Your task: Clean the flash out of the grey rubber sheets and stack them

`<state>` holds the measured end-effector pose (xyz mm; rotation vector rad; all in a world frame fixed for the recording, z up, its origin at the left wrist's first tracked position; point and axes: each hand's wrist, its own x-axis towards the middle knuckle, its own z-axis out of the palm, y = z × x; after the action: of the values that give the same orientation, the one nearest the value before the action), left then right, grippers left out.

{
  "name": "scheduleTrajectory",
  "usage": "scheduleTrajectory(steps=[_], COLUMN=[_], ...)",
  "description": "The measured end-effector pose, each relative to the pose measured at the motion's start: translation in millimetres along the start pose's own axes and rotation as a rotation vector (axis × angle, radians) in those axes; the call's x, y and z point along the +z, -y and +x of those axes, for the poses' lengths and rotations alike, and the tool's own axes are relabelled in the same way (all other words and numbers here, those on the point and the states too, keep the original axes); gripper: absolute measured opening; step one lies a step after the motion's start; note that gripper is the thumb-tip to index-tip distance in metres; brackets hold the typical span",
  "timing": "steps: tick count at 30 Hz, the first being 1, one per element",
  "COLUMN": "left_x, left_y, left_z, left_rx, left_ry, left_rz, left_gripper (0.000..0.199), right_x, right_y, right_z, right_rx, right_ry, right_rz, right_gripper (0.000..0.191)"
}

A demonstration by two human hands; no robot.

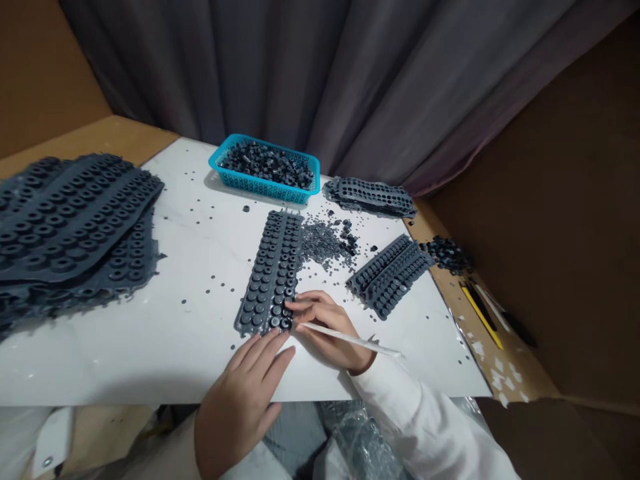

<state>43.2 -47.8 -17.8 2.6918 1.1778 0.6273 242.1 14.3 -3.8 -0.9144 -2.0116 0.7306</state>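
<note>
A dark grey moulded rubber sheet (274, 267), with rows of round raised caps, lies lengthwise in front of me. My left hand (245, 393) is open, palm down, its fingertips by the sheet's near edge. Closed around a thin white stick (345, 337), my right hand (330, 330) rests at the sheet's near right corner. The stick slants back over the wrist; its working tip is hidden by the fingers. Several caps near that corner show pale centres. Beside the sheet's right side lies a heap of tiny grey discs (323, 243).
Stacked rubber sheets (75, 227) fill the left. A blue basket (265, 185) of small dark parts stands at the back. Punched sheets (373, 195), more capped sheets (393, 273) and a dark pile (450, 255) sit right. A yellow cutter (483, 317) lies on the cardboard edge.
</note>
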Motion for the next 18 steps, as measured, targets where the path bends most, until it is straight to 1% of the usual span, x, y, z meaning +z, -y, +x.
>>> scheduleTrajectory(steps=[2,4,8,10,12,15,16,18], left_x=[-0.7,-1.2,-0.6,0.0,0.4,0.2,0.0,-0.4], left_y=[1.3,2.0,3.1,3.5,3.3,2.1,1.6,0.8], left_z=[0.1,0.3,0.6,0.7,0.9,1.2,1.3,1.7], left_rx=[0.015,0.02,0.032,0.038,0.043,0.03,0.022,0.016], left_ry=[0.018,0.03,0.034,0.024,0.017,0.015,0.01,-0.002], left_rz=[0.02,0.023,0.027,0.031,0.027,0.016,0.011,0.001], left_gripper=[0.058,0.059,0.06,0.061,0.061,0.061,0.06,0.059], right_x=[0.2,0.1,-1.5,-3.1,-4.6,-5.3,-4.9,-3.5], right_y=[-3.1,-5.9,-7.4,-6.3,-5.3,-5.5,-5.7,-5.6], right_z=[-0.7,-1.3,-1.6,-2.0,-2.5,-2.6,-2.2,-0.8], right_rx=[-0.01,-0.043,-0.253,-0.301,-0.255,-0.082,-0.028,0.038], right_ry=[0.012,0.033,0.083,0.062,-0.013,-0.181,-0.21,-0.198], right_rz=[-0.046,-0.139,-0.445,-0.549,-0.573,-0.46,-0.387,-0.23], right_gripper=[0.007,0.005,0.009,0.012,0.013,0.014,0.013,0.01])
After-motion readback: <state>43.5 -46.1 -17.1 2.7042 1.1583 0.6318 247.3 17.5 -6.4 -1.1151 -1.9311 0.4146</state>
